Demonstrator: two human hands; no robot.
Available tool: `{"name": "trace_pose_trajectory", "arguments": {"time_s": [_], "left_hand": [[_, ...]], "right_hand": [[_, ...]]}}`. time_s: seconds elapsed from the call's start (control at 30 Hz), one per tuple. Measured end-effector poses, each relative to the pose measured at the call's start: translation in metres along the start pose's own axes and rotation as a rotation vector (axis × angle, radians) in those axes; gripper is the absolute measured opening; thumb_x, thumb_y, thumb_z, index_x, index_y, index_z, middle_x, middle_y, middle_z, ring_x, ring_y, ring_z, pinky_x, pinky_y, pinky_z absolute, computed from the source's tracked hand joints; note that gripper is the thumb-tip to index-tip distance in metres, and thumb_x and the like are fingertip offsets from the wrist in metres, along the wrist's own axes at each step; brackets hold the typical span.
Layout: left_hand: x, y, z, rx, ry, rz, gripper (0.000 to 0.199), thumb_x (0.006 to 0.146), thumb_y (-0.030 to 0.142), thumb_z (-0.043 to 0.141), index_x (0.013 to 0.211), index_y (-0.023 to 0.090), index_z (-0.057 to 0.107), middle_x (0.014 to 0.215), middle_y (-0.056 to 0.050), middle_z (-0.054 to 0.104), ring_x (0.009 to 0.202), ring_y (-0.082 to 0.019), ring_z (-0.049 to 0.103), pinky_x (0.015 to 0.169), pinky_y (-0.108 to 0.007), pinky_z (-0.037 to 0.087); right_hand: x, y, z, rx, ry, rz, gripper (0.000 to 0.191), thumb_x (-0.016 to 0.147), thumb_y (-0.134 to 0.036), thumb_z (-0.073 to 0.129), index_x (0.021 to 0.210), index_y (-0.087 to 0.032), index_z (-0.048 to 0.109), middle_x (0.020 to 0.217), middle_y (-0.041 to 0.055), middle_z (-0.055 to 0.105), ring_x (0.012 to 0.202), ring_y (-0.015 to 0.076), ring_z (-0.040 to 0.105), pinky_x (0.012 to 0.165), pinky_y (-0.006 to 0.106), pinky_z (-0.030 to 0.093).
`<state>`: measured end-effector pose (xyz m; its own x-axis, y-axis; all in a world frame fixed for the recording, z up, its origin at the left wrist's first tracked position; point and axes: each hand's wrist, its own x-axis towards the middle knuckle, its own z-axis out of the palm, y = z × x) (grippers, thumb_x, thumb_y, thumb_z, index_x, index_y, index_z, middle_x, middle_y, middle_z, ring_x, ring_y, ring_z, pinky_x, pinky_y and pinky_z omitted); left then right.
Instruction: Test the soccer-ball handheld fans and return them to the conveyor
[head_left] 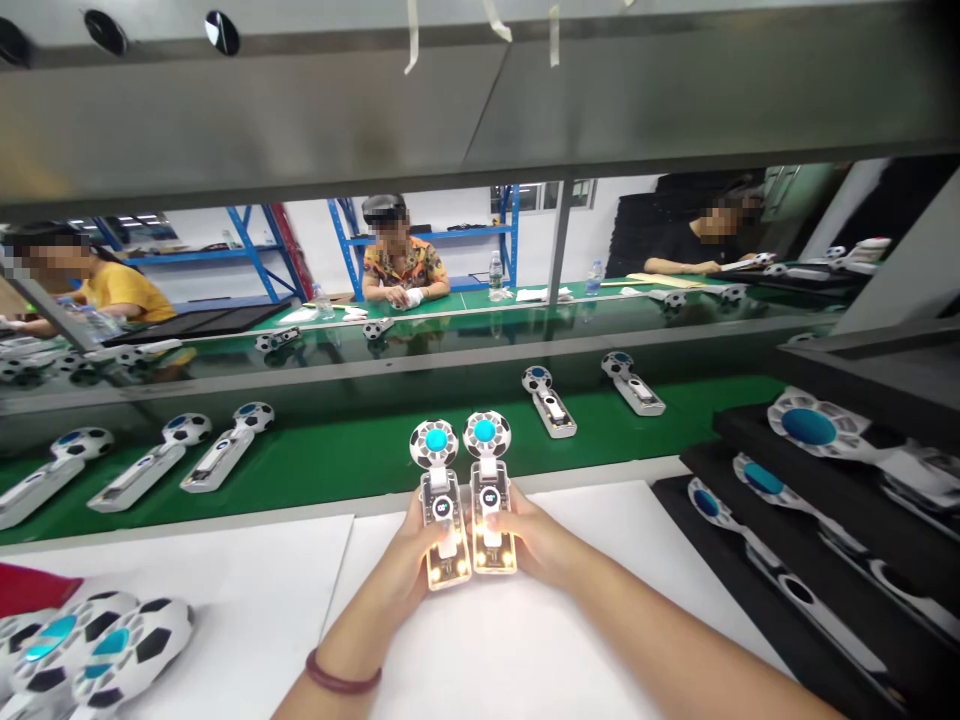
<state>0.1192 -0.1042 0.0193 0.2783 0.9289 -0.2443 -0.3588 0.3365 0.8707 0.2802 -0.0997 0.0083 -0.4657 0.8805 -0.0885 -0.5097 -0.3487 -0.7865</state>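
My left hand is wrapped around a lit handheld fan with a soccer-ball-patterned head and a blue centre. A matching handheld fan is in my right hand. Both fans stand side by side, heads up, over the white work surface. Their round displays glow, and warm lights shine near the lower ends. Each thumb lies on the front of its fan; the other fingers are mostly hidden behind.
A green conveyor belt carries several similar fans. More fans lie at the lower left. Black trays holding fans are stacked at the right. A grey shelf spans overhead. Co-workers sit across the line, one in a patterned shirt.
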Motion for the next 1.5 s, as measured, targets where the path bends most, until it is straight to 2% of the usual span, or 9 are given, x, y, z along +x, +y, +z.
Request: {"name": "trace_pose_trajectory", "arguments": {"time_s": [0.17,0.37,0.6,0.83,1.07,1.23,1.5], "left_hand": [[0.000,-0.001,0.000,0.017,-0.002,-0.012,0.077,0.066,0.019,0.067,0.131,0.029,0.029,0.108,-0.010,0.060,0.092,-0.031,0.060,0.070,-0.038,0.049],[0.000,-0.001,0.000,0.000,-0.003,-0.005,0.076,0.066,0.021,0.068,0.131,0.029,0.029,0.111,-0.010,0.059,0.095,-0.030,0.059,0.074,-0.039,0.048],[-0.001,-0.001,0.004,-0.004,0.029,0.002,0.078,0.066,0.020,0.066,0.132,0.027,0.026,0.100,-0.009,0.063,0.090,-0.030,0.061,0.075,-0.040,0.048],[0.000,-0.003,-0.002,-0.018,-0.022,0.004,0.080,0.070,0.026,0.066,0.134,0.031,0.019,0.111,-0.010,0.059,0.098,-0.030,0.058,0.078,-0.040,0.046],[-0.001,0.000,0.002,-0.010,-0.002,-0.005,0.074,0.070,0.027,0.066,0.131,0.025,0.026,0.106,-0.011,0.061,0.096,-0.032,0.059,0.078,-0.042,0.046],[0.001,-0.003,0.001,-0.030,0.001,0.027,0.073,0.068,0.020,0.066,0.130,0.024,0.028,0.100,-0.009,0.063,0.092,-0.029,0.061,0.078,-0.039,0.047],[0.000,-0.004,-0.001,-0.020,-0.036,0.043,0.078,0.064,0.021,0.072,0.128,0.022,0.028,0.102,-0.010,0.063,0.095,-0.030,0.059,0.080,-0.041,0.047]], "right_hand": [[0.001,-0.002,0.002,-0.015,0.059,0.023,0.056,0.061,-0.017,0.064,0.112,-0.022,0.042,0.095,0.0034,0.061,0.088,0.0228,0.061,0.079,0.039,0.044],[0.001,-0.004,0.004,0.004,0.053,0.023,0.053,0.062,-0.018,0.064,0.111,-0.021,0.043,0.095,0.0045,0.062,0.087,0.0228,0.061,0.079,0.039,0.044],[0.001,0.000,0.002,0.048,0.046,0.004,0.057,0.062,-0.016,0.063,0.114,-0.022,0.040,0.094,0.0040,0.062,0.089,0.0240,0.061,0.082,0.041,0.043],[0.004,0.002,-0.002,0.065,0.041,0.008,0.056,0.062,-0.015,0.061,0.114,-0.021,0.040,0.095,0.0058,0.063,0.090,0.0258,0.060,0.082,0.042,0.043],[0.004,0.000,0.000,0.050,0.047,0.006,0.061,0.060,-0.015,0.063,0.116,-0.022,0.038,0.097,0.0060,0.062,0.089,0.0250,0.060,0.079,0.040,0.044],[0.003,0.000,-0.001,0.069,0.084,0.037,0.061,0.059,-0.014,0.063,0.114,-0.021,0.038,0.090,0.0033,0.064,0.082,0.0213,0.061,0.076,0.037,0.045],[0.006,0.008,-0.009,0.062,-0.009,-0.032,0.066,0.061,-0.017,0.071,0.116,-0.021,0.034,0.101,0.0052,0.061,0.090,0.0214,0.061,0.081,0.037,0.045]]}}
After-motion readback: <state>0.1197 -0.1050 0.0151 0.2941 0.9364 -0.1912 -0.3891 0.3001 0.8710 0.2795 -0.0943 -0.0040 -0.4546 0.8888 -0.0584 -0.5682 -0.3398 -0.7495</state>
